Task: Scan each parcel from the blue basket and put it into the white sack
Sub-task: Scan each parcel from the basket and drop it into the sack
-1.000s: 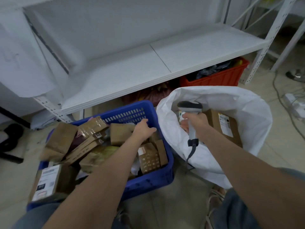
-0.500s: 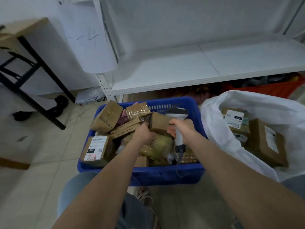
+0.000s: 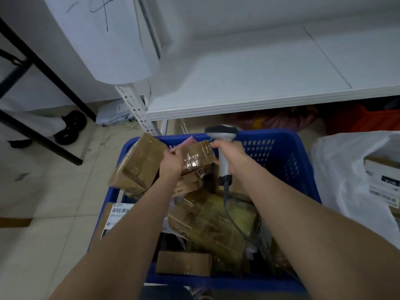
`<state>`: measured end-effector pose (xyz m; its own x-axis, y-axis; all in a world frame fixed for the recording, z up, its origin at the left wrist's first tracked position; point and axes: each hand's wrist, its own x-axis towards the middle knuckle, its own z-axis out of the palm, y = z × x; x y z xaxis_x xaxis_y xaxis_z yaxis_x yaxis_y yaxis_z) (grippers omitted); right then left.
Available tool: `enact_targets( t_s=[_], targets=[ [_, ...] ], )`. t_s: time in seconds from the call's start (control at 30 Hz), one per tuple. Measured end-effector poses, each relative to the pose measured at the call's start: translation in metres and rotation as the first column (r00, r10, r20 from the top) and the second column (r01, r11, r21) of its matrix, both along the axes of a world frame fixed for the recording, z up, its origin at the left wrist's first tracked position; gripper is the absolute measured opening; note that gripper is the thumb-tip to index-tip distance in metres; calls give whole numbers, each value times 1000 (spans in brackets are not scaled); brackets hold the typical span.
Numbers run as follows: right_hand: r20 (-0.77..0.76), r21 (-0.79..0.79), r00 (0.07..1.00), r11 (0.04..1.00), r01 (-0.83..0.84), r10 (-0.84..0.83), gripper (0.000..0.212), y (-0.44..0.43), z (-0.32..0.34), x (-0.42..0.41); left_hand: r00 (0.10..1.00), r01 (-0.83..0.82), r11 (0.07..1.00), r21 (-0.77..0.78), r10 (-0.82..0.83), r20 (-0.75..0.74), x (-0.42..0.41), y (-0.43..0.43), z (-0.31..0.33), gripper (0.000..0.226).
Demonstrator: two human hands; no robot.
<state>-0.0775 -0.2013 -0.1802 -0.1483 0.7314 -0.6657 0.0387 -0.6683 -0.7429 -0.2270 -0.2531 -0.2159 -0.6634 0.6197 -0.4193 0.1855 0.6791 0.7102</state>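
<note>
Cardboard parcel (image 3: 198, 156), boxy, tape-glossy, in left hand (image 3: 172, 162).

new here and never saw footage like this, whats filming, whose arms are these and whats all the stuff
There is no machine here: a person wears a camera on the head, so the single view looks down along their own two bare arms. The left hand holds a small brown tape-wrapped cardboard parcel. The right hand holds a grey-and-white handheld barcode scanner with a cable. Below sits a blue plastic basket full of brown parcels. At the right is a white sack with a labelled box inside.
</note>
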Motion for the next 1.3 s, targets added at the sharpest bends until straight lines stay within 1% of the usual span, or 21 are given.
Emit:
enact_targets(
  t_s=[0.07, 0.13, 0.2, 0.33, 0.43, 0.47, 0.57, 0.6, 0.67, 0.7, 0.73, 0.8, 0.83, 0.87, 0.93, 1.0, 1.07, 1.13, 1.2, 1.23, 1.3],
  targets=[
    [30, 13, 997, 997, -77, 77, 59, 5, -10, -6, 996, -66, 998, 0, 66, 60, -2, 3, -5, 53],
    [13, 3, 994, 994, -110, 110, 59, 1, -15, -7, 988, -119, 992, 30, 115, 106, 1, 3, -3, 51],
    [1, 3, 995, 995, -98, 98, 55, -7, -11, -1, 978, -168, 984, 57, 159, 137, 4, 1, 2, 50],
    [-15, 70, 999, 997, 38, -37, 58, -24, 11, 24, 941, -265, 954, 137, 226, 252, 25, -16, 26, 44],
    [-11, 99, 989, 984, 151, -150, 50, -46, 31, 49, 885, -334, 923, 190, 238, 401, 48, -37, 51, 20],
    [-8, 108, 984, 979, 176, -176, 49, -58, 39, 59, 861, -341, 919, 197, 222, 457, 57, -46, 61, 18],
    [44, 151, 972, 963, 223, -232, 61, -97, 59, 88, 824, -256, 950, 179, 118, 554, 83, -74, 85, 39],
    [51, 170, 968, 957, 235, -246, 61, -111, 66, 97, 817, -226, 952, 206, 71, 572, 91, -84, 91, 39],
    [53, 211, 959, 942, 262, -279, 56, -135, 74, 115, 823, -171, 955, 241, 4, 568, 105, -106, 102, 37],
    [65, 231, 957, 937, 263, -284, 53, -145, 76, 123, 832, -134, 959, 248, -27, 554, 112, -116, 107, 40],
    [77, 244, 957, 936, 254, -280, 48, -154, 78, 132, 837, -108, 958, 265, -56, 544, 118, -124, 109, 47],
    [94, 261, 961, 938, 228, -259, 37, -168, 79, 147, 839, -58, 957, 285, -108, 534, 126, -136, 109, 70],
    [93, 262, 964, 940, 217, -248, 34, -173, 79, 155, 832, -41, 960, 276, -120, 542, 130, -140, 109, 78],
    [94, 265, 966, 941, 210, -242, 33, -177, 78, 163, 823, -10, 966, 260, -140, 550, 134, -147, 111, 76],
    [88, 277, 968, 939, 205, -237, 31, -189, 82, 177, 813, 70, 965, 254, -203, 546, 146, -165, 122, 54],
    [88, 300, 968, 933, 197, -233, 34, -198, 87, 187, 796, 137, 962, 237, -249, 552, 153, -177, 122, 41],
    [90, 335, 963, 918, 210, -254, 38, -205, 90, 192, 781, 186, 956, 226, -283, 556, 158, -186, 117, 40],
    [56, 342, 961, 910, 236, -271, 36, -212, 93, 196, 766, 182, 950, 253, -298, 569, 162, -193, 111, 46],
    [-5, 321, 955, 904, 283, -298, 26, -221, 92, 200, 764, 132, 953, 272, -273, 584, 166, -198, 105, 52],
    [-21, 303, 953, 907, 294, -302, 20, -225, 90, 201, 755, 115, 954, 277, -265, 600, 168, -201, 102, 50],
    [-46, 267, 956, 919, 291, -289, 13, -234, 81, 204, 707, 155, 952, 264, -294, 644, 173, -206, 95, 46]
  ],
)
